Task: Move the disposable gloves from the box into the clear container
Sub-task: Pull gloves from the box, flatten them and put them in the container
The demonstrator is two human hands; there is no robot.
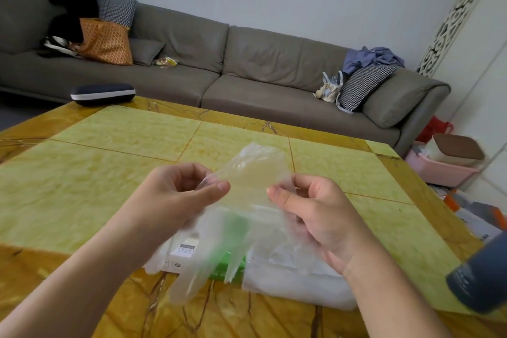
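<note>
Yellow-green tiled table [115,162]: glasses case [103,94] at far-left edge; glove box [192,251] and clear container [296,282] near front edge.

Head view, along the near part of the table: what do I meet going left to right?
Left hand pinching the clear disposable glove → white and green glove box lying under it → right hand pinching the glove's other edge → dark blue-grey cylinder at the right frame edge.
</note>
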